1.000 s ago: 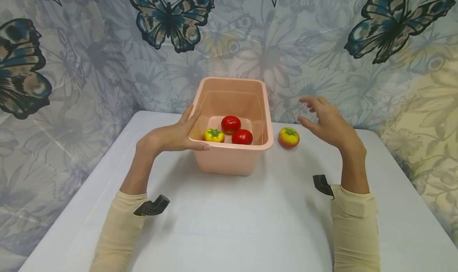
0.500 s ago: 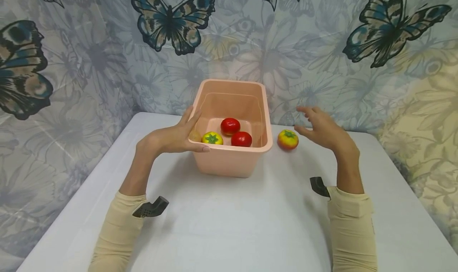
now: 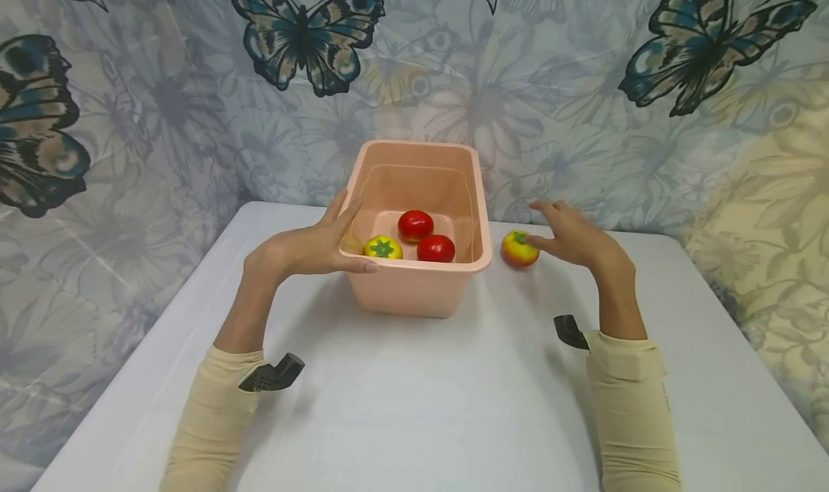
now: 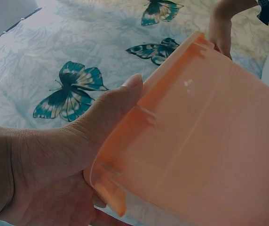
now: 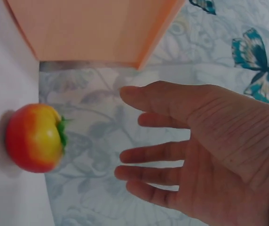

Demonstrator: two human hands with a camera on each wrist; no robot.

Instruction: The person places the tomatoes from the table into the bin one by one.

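A peach-coloured plastic tub [image 3: 414, 288] stands on the white table, tilted into view by perspective. My left hand [image 3: 304, 249] grips its near left corner, the thumb along the front rim and the fingers at the left side; the left wrist view shows the thumb pressed along the tub's rim [image 4: 170, 66]. Inside lie two red tomatoes [image 3: 415, 225] and a yellow one [image 3: 383, 247] with a green top. A red-and-yellow tomato [image 3: 516, 251] sits on the table right of the tub. Just above and right of it hovers my right hand [image 3: 576, 239], fingers spread; the right wrist view shows a gap to the tomato [image 5: 33, 138].
The white table [image 3: 414, 398] reaches back to a wall cloth [image 3: 537, 67] printed with butterflies and flowers, close behind the tub. Dark wrist-camera mounts [image 3: 272, 375] stick out from both beige sleeves.
My right hand has moved left and down toward the tomato outside the tub. The left hand, the tub and the tomatoes stay in place.
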